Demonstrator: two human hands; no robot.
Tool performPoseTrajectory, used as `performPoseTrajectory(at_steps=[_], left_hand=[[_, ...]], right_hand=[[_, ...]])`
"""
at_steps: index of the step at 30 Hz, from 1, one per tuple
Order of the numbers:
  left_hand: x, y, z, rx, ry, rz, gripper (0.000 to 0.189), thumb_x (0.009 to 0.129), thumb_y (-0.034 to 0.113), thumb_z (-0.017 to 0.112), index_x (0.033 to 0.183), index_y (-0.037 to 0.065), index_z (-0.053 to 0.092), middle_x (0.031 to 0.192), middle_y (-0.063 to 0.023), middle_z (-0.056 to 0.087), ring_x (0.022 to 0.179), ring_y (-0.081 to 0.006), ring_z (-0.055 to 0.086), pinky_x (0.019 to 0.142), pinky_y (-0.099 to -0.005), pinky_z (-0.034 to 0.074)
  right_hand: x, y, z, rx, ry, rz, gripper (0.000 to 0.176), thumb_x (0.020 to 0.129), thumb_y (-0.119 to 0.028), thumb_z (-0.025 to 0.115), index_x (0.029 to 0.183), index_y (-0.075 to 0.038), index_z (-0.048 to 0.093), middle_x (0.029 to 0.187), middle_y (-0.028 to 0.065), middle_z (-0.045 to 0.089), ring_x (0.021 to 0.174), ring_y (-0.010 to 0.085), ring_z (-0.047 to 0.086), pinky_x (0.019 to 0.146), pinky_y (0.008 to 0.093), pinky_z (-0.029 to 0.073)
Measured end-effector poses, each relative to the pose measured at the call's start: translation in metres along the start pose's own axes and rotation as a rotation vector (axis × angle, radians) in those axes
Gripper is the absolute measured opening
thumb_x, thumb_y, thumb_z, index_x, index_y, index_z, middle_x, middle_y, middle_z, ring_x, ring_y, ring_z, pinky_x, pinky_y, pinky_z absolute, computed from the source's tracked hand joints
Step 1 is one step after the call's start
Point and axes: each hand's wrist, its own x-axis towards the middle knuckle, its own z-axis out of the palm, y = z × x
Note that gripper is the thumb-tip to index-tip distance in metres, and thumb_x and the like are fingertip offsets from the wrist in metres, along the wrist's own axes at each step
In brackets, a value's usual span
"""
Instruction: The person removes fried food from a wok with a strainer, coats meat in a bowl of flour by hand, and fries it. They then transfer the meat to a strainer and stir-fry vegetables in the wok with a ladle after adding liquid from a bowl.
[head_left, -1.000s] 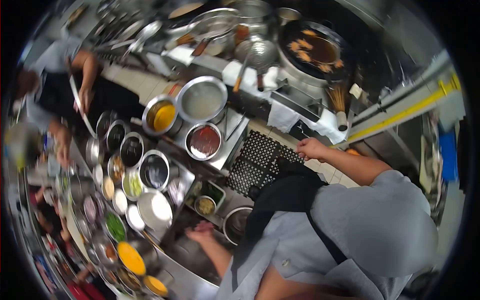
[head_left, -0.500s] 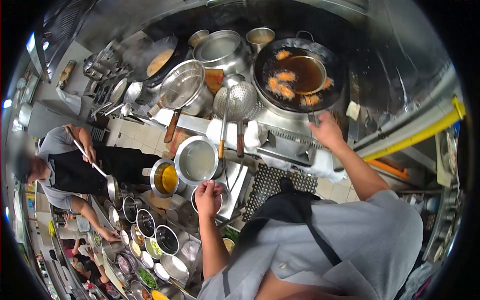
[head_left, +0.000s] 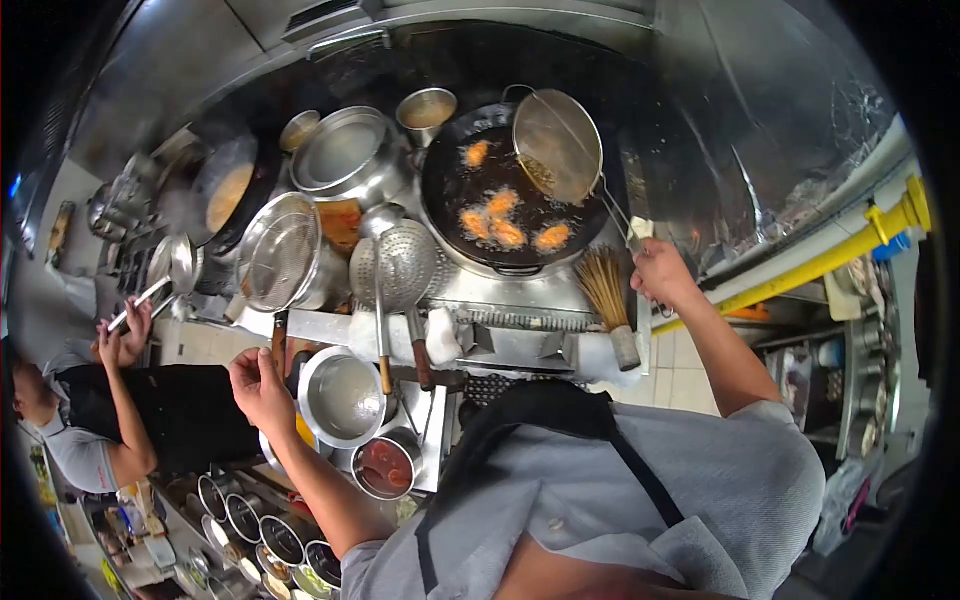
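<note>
My right hand [head_left: 664, 272] is closed around the wire handle of a round fine-mesh strainer [head_left: 572, 140]. The strainer is tilted up over the right side of a black wok [head_left: 450, 232] of dark oil. Several orange-brown fried pieces [head_left: 505, 232] float below and left of the mesh. My left hand [head_left: 262, 388] has its fingers drawn together, left of a metal pot of cloudy liquid [head_left: 343, 397] and close to the wooden handle of a mesh basket strainer [head_left: 280, 250]. Whether anything is pinched in it, I cannot make out.
A bamboo brush [head_left: 608, 300] lies right of the wok. A perforated ladle [head_left: 393, 265] rests left of it, before a large steel pot [head_left: 345, 150]. A co-worker [head_left: 120, 420] holds utensils at the far left. A pot of red liquid [head_left: 387, 467] stands near me.
The strainer has risen from the oil and tilted up, leaving the fried pieces in the wok. My left hand has moved left. The view has shifted, and the co-worker's hands have come together.
</note>
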Motion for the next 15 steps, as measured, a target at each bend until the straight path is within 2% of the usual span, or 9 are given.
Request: performPoseTrajectory(at_steps=[3,4,6,7,8,10,11,13,15], left_hand=[[0.005,0.003,0.014,-0.098,-0.092,-0.061,0.014,0.088,0.009,0.061,0.089,-0.001,0.051,0.078,0.0001,0.050,0.072,-0.0065,0.048,0.065,-0.0193,0.041],[0.008,0.000,0.014,-0.115,-0.109,-0.059,0.014,0.088,0.009,0.061,0.089,-0.001,0.051,0.078,0.0001,0.050,0.072,-0.0065,0.048,0.065,-0.0193,0.041],[0.014,-0.008,0.012,-0.038,-0.125,0.021,0.014,0.088,0.008,0.061,0.091,-0.001,0.051,0.078,0.0003,0.051,0.072,-0.0061,0.049,0.064,-0.0189,0.041],[0.015,-0.007,0.011,-0.014,-0.122,0.007,0.012,0.088,0.007,0.060,0.092,-0.001,0.051,0.080,-0.0006,0.051,0.072,-0.0063,0.049,0.064,-0.0189,0.041],[0.017,-0.012,0.008,-0.024,-0.129,0.010,0.012,0.088,0.007,0.060,0.092,-0.001,0.051,0.080,-0.0006,0.051,0.072,-0.0063,0.049,0.064,-0.0189,0.041],[0.017,-0.020,0.001,-0.199,-0.099,-0.072,0.012,0.089,0.007,0.060,0.093,-0.002,0.052,0.083,-0.0014,0.052,0.071,-0.0068,0.049,0.065,-0.0190,0.041],[0.015,-0.017,-0.004,-0.123,-0.102,-0.004,0.013,0.089,0.006,0.059,0.094,-0.002,0.051,0.085,-0.0028,0.052,0.074,-0.0082,0.049,0.068,-0.0200,0.041],[0.014,-0.035,-0.016,-0.112,-0.108,0.011,0.011,0.089,0.006,0.059,0.094,-0.002,0.052,0.085,-0.0025,0.053,0.075,-0.0087,0.049,0.070,-0.0209,0.041],[0.011,-0.040,-0.024,-0.114,-0.083,-0.003,0.009,0.089,0.006,0.058,0.092,-0.001,0.053,0.085,-0.0023,0.053,0.076,-0.0090,0.049,0.071,-0.0216,0.042]], right_hand=[[-0.002,-0.007,-0.011,-0.330,0.158,-0.216,0.021,0.084,-0.009,0.048,0.098,0.006,0.053,0.072,0.0223,0.063,0.062,0.0281,0.065,0.066,0.0375,0.049],[0.002,-0.001,-0.011,-0.330,0.180,-0.207,0.021,0.084,-0.009,0.048,0.098,0.006,0.053,0.072,0.0223,0.063,0.062,0.0281,0.065,0.066,0.0375,0.049],[0.013,0.011,-0.005,-0.667,0.433,-0.398,0.021,0.082,-0.009,0.046,0.097,0.004,0.055,0.068,0.0229,0.061,0.062,0.0295,0.065,0.067,0.0381,0.050],[0.011,0.009,-0.002,-0.594,0.389,-0.326,0.022,0.081,-0.008,0.044,0.095,0.005,0.056,0.066,0.0208,0.062,0.056,0.0277,0.063,0.058,0.0382,0.050],[0.007,0.007,0.001,-0.595,0.402,-0.321,0.022,0.081,-0.008,0.044,0.095,0.005,0.056,0.066,0.0208,0.062,0.056,0.0277,0.063,0.058,0.0382,0.050],[-0.024,-0.020,0.012,-0.215,0.114,0.055,0.019,0.080,-0.008,0.046,0.086,0.005,0.058,0.061,0.0166,0.060,0.043,0.0221,0.055,0.040,0.0356,0.042],[-0.033,-0.028,0.016,-0.219,0.121,0.065,0.019,0.080,-0.008,0.046,0.086,0.005,0.058,0.061,0.0166,0.060,0.043,0.0221,0.055,0.040,0.0356,0.042],[-0.041,-0.041,0.023,-0.171,-0.059,0.259,0.011,0.081,-0.005,0.045,0.082,0.001,0.054,0.055,0.0102,0.054,0.035,0.0134,0.043,0.026,0.0275,0.026],[-0.047,-0.048,0.029,-0.051,-0.091,0.311,0.015,0.082,-0.008,0.046,0.076,0.002,0.055,0.051,0.0079,0.051,0.033,0.0119,0.039,0.027,0.0262,0.025]])
